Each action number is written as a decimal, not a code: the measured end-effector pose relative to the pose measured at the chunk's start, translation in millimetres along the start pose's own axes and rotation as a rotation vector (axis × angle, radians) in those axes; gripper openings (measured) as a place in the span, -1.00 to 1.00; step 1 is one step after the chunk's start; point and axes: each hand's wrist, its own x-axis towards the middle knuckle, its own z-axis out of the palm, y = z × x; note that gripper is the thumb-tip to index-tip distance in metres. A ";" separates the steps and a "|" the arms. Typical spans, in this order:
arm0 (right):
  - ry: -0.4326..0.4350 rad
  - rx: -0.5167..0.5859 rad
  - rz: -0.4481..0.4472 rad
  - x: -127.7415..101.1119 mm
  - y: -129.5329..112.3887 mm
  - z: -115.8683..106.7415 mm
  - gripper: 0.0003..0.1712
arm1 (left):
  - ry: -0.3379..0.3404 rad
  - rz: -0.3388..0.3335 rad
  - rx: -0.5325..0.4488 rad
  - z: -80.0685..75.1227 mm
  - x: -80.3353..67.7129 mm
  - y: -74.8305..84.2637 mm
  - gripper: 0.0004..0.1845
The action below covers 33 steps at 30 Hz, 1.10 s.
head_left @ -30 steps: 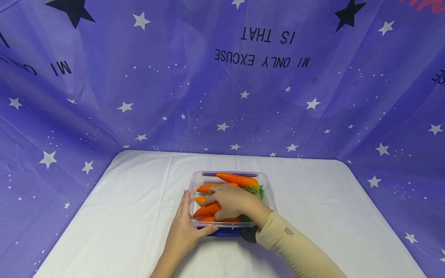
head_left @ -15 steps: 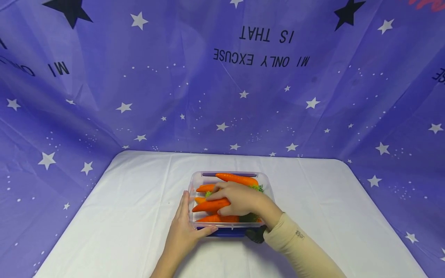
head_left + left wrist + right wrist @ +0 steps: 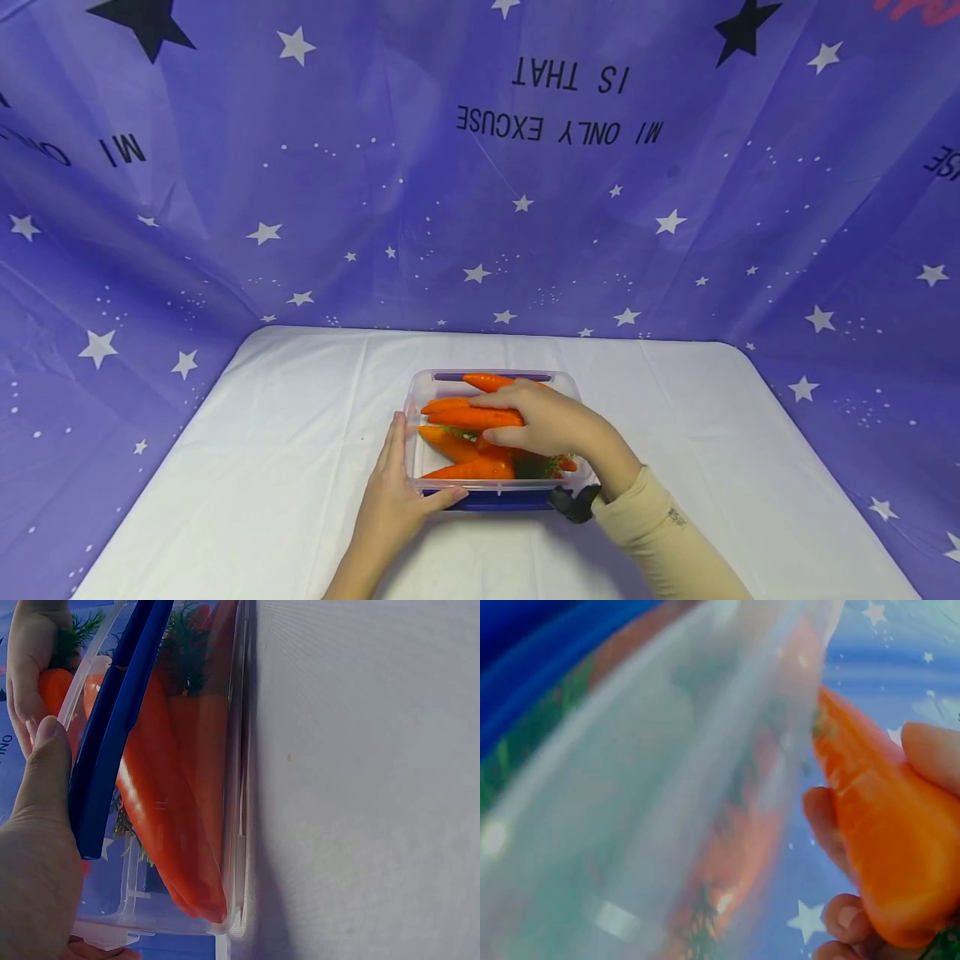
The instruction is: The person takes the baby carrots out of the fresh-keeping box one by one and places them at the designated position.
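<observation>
A clear plastic box with blue latches [image 3: 510, 500] holds several carrots with green tops, seen in the head view. My right hand [image 3: 555, 421] reaches inside and grips a carrot [image 3: 474, 417] above the others, its tip pointing left. In the right wrist view, thumb and fingers wrap that carrot [image 3: 892, 847], partly behind the blurred box wall. My left hand [image 3: 401, 479] rests against the front left corner, fingers straight along the side and thumb [image 3: 45, 765] on the front rim. Through the wall in the left wrist view, another carrot [image 3: 161, 802] shows.
The box stands on a white cloth-covered table [image 3: 300, 417]. A purple curtain [image 3: 420, 208] with stars and lettering hangs behind and at both sides. A dark object [image 3: 575, 504] is beside my right wrist, at the front right of the box.
My right hand has moved back and to the right with the gripped carrot, uncovering carrots at the front of the box. My left hand stays at its corner.
</observation>
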 end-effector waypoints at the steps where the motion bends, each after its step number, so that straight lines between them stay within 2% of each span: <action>1: 0.015 -0.009 -0.004 -1.4 0.5 -1.6 -0.45 | 0.001 -0.001 -0.001 0.1 0.0 -0.1 0.51; 6: 0.121 -0.018 -0.064 -8.4 3.7 -8.8 -0.47 | -0.002 -0.018 0.001 0.3 0.9 0.4 0.52; 9: 0.153 0.002 -0.042 -13.4 4.9 -13.6 -0.45 | -0.006 -0.024 0.001 -0.1 1.3 1.1 0.52; 13: 0.120 0.047 0.046 -19.0 4.8 -19.9 -0.40 | -0.012 -0.025 0.000 -0.6 0.8 1.6 0.51; 18: 0.158 0.035 0.171 -29.9 8.3 -25.2 -0.43 | -0.011 -0.024 0.005 -0.9 0.2 1.8 0.50; 26: 0.238 -0.011 0.201 -40.9 16.6 -31.5 -0.38 | 0.004 -0.007 0.005 -0.7 0.0 2.0 0.50; 33: 0.275 -0.014 0.352 -52.5 23.8 -35.0 -0.37 | 0.014 0.013 -0.003 0.0 -0.3 2.8 0.49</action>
